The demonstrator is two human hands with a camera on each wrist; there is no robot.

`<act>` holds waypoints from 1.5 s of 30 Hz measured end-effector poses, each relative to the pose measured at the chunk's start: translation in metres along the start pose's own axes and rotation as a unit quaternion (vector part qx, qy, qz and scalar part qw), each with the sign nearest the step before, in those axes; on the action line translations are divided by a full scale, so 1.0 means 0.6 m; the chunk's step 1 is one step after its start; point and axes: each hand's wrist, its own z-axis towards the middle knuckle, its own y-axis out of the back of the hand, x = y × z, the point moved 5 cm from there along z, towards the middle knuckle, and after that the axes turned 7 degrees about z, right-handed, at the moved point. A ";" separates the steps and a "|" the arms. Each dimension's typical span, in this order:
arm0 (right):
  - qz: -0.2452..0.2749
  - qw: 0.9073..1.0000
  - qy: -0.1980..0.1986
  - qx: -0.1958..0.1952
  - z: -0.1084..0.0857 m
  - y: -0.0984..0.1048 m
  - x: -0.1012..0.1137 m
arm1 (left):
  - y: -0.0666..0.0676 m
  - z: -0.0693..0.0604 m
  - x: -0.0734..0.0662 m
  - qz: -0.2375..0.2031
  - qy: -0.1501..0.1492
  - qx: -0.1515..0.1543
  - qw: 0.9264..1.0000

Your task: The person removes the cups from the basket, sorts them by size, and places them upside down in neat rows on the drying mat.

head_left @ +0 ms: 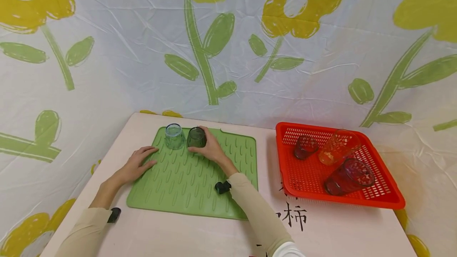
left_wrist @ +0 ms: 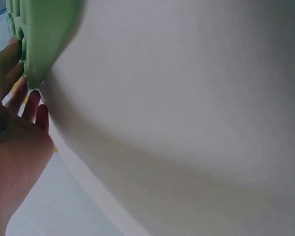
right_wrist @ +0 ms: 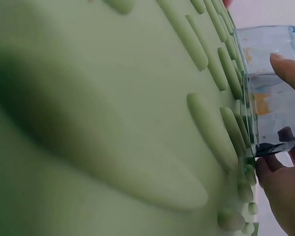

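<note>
My right hand point(head_left: 213, 148) grips a dark grey glass point(head_left: 196, 138) at the back of the green ridged mat point(head_left: 171, 193), thumb on the near side and fingers on the far side. In the right wrist view the grey glass point(right_wrist: 273, 105) stands on the mat. Just left of it is a clear, blue-rimmed glass point(head_left: 175, 137), also on the mat. My left hand point(head_left: 135, 165) rests at the mat's left edge, holding nothing, its fingers reaching onto the green surface. The left wrist view shows this hand point(left_wrist: 19, 113) beside the mat's edge point(left_wrist: 49, 39).
A red plastic basket point(head_left: 303, 191) stands to the right. In it lie a small purple glass point(head_left: 306, 147), an orange-tinted glass point(head_left: 339, 148) and a large dark red glass point(head_left: 348, 177). A flowered sheet point(head_left: 143, 50) hangs behind the pale table point(head_left: 160, 233).
</note>
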 end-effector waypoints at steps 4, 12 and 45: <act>0.002 1.000 -0.004 0.002 -0.002 0.004 -0.003 | 0.001 0.002 -0.005 0.000 0.001 0.005 1.000; -0.001 1.000 -0.017 0.018 -0.011 0.020 0.005 | 0.003 0.007 -0.011 0.011 0.010 0.022 1.000; -0.061 0.996 0.057 0.009 -0.090 0.170 0.135 | 0.005 0.003 -0.009 0.004 0.011 0.026 1.000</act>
